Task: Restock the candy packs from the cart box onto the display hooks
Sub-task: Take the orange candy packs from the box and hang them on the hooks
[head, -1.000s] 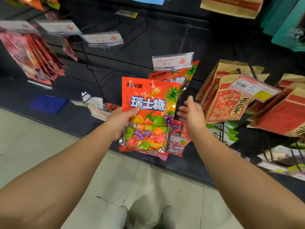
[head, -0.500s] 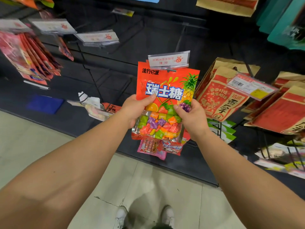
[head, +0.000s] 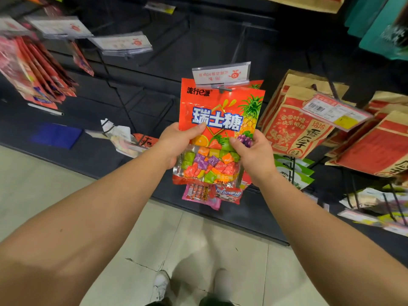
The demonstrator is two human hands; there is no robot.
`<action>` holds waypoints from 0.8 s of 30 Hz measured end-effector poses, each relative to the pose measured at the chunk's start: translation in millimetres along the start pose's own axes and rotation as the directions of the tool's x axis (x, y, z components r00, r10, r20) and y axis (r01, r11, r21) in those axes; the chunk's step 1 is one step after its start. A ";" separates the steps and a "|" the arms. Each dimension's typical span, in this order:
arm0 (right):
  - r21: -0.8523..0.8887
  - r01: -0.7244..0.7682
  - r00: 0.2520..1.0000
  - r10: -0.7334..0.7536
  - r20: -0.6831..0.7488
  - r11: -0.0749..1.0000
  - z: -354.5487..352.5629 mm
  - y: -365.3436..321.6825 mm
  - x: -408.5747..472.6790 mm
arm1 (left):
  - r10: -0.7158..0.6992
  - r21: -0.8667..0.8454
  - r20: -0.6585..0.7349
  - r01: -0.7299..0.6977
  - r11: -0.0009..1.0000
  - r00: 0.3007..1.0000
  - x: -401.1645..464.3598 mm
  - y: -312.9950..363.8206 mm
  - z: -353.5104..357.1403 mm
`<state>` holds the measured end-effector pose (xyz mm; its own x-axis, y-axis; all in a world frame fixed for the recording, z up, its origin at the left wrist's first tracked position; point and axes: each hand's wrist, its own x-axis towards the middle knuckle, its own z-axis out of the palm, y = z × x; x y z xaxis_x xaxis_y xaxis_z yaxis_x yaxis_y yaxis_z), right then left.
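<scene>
Hanging is the step I'm on — I have the pack point(head: 220, 120) up at the hook point(head: 220, 88), both hands on it. My left hand point(head: 176, 142) grips the pack's left edge, thumb across the front at the label; my right hand point(head: 254, 153) pinches the right edge over the printed grapes, fingers curled behind. Above my grip, the pack's top edge sits right under the price tag point(head: 221, 72), and the hook tip shows in front of the header, so I judge the hole is on or nearly on, though I can't tell whether it has fully threaded. Behind the pack a second one of the same kind peeks out at the top right. Below my grip hang smaller candy bags point(head: 212, 194); to the right of it, brown paper bags point(head: 295, 129) on their own hook. Next I'd push the pack back along the hook until it rests against the one behind, then let go — gently, since a tilted header could slip off the tip.
</scene>
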<state>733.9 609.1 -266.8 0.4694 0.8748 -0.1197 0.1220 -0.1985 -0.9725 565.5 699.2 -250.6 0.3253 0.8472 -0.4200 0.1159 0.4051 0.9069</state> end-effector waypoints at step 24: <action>-0.218 -0.098 0.994 0.087 -0.062 0.971 -0.9 12.2 71.2 | 0.087 0.287 -0.272 -0.006 0.958 0.958 65.3 -1.1 20.3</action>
<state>769.6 668.6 -287.0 0.5316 0.8252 -0.1909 0.2627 -0.3749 -0.8891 605.6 747.1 -278.3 0.0671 0.9408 -0.3324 0.3787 0.2842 0.8808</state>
